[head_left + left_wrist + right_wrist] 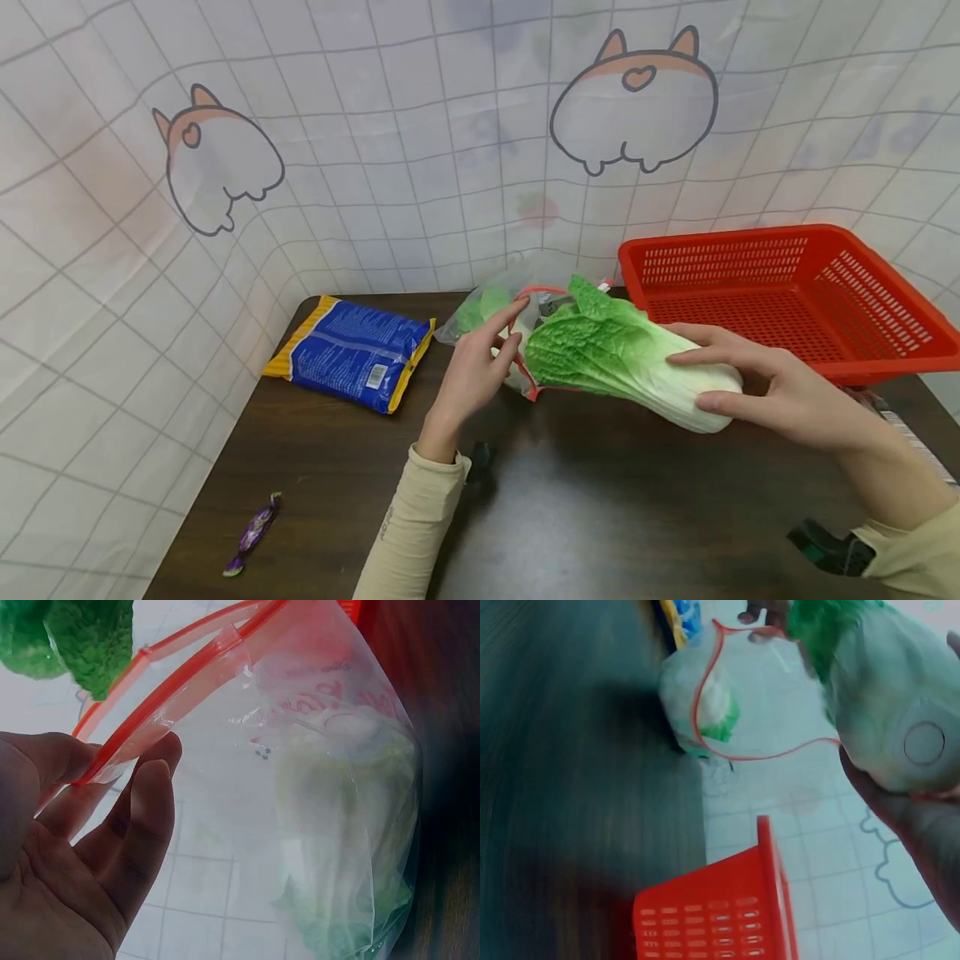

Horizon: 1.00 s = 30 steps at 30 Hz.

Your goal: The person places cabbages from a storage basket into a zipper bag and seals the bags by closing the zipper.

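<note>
My right hand (720, 379) grips a napa cabbage (615, 354) near its white base, fingers curled over it and leaves pointing left. The leafy tip sits at the mouth of a clear zip bag (480, 312) with a red rim. My left hand (506, 333) pinches that rim and holds the mouth open. In the left wrist view the red rim (172, 697) runs between thumb and fingers, and a pale green vegetable (345, 825) lies inside the bag. The right wrist view shows the cabbage's base (922, 742) in my palm and the open bag (705, 705) beyond it.
A red plastic basket (787, 292) stands at the back right of the dark table (600, 517). A blue snack packet (352, 354) lies at the back left, and a purple wrapped sweet (253, 533) near the front left edge. A printed curtain hangs close behind.
</note>
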Each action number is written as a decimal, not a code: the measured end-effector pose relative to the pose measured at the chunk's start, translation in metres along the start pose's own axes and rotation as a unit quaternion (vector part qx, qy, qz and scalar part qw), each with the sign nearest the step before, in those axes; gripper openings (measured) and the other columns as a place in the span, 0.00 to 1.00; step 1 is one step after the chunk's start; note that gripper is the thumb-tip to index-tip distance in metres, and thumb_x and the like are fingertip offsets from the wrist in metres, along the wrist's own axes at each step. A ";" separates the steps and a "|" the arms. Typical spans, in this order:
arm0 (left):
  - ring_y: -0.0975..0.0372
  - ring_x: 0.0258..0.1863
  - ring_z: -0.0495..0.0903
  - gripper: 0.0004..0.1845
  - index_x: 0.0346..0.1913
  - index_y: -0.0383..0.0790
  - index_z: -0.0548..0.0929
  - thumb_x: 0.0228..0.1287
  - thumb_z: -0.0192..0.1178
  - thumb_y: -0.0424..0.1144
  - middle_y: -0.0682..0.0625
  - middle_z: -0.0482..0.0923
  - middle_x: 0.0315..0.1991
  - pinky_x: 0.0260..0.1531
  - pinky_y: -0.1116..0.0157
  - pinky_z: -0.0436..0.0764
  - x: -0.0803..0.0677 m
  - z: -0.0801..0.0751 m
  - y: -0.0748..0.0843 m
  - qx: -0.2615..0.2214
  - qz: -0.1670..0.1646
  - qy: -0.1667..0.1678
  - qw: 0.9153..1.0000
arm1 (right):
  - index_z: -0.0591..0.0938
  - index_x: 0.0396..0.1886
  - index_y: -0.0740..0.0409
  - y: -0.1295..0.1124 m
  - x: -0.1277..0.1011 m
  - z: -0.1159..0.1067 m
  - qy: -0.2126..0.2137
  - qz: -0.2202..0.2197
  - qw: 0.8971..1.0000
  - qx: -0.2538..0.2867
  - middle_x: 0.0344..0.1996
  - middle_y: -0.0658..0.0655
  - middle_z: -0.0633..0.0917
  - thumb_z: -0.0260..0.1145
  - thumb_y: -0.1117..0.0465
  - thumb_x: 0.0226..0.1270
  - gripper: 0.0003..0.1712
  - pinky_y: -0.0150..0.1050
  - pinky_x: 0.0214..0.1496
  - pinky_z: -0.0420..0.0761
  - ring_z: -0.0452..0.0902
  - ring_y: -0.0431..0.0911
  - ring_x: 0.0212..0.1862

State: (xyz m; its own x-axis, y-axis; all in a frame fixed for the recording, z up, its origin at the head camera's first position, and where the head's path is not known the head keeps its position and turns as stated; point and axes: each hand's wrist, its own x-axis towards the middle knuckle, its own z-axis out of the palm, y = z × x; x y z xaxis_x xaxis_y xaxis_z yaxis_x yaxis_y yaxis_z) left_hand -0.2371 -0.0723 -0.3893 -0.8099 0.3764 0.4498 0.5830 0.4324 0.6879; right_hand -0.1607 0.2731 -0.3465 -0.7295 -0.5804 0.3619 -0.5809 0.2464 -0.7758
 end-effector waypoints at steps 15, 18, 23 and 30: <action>0.60 0.19 0.75 0.25 0.70 0.47 0.72 0.73 0.49 0.30 0.44 0.83 0.36 0.14 0.68 0.65 -0.002 -0.004 0.001 0.017 0.016 0.014 1.000 | 0.79 0.61 0.37 0.001 0.028 0.009 -0.025 0.117 0.985 -0.127 0.69 0.54 0.67 0.69 0.57 0.65 0.24 0.50 0.62 0.67 0.60 0.52 0.70; 0.63 0.18 0.71 0.25 0.70 0.47 0.72 0.73 0.48 0.30 0.44 0.82 0.36 0.14 0.68 0.63 -0.001 -0.004 0.002 0.029 0.026 0.014 0.999 | 0.79 0.61 0.37 -0.010 0.033 0.018 0.009 0.177 0.976 -0.125 0.69 0.58 0.67 0.68 0.50 0.66 0.24 0.65 0.61 0.63 0.58 0.59 0.71; 0.63 0.14 0.67 0.25 0.70 0.48 0.72 0.73 0.49 0.30 0.47 0.81 0.31 0.13 0.68 0.62 -0.001 -0.007 0.001 0.029 0.028 0.029 0.999 | 0.79 0.60 0.34 -0.017 0.038 0.024 -0.004 0.157 0.981 -0.113 0.70 0.54 0.67 0.69 0.52 0.65 0.23 0.54 0.62 0.65 0.59 0.55 0.70; 0.63 0.16 0.68 0.25 0.70 0.47 0.71 0.73 0.48 0.30 0.48 0.79 0.31 0.14 0.69 0.62 -0.001 -0.010 0.000 0.030 0.034 0.032 0.998 | 0.79 0.60 0.39 -0.004 0.041 0.017 -0.072 0.030 0.994 -0.081 0.69 0.48 0.68 0.68 0.63 0.65 0.25 0.27 0.58 0.67 0.61 0.40 0.68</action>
State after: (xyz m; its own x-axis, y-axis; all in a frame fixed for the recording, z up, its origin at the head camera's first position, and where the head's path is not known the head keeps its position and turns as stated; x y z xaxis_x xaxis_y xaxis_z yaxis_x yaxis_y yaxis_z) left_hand -0.2374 -0.0809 -0.3841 -0.7703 0.3546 0.5300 0.6373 0.4573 0.6203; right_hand -0.1826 0.2348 -0.3374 -0.7121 -0.6633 0.2301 -0.5968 0.3992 -0.6960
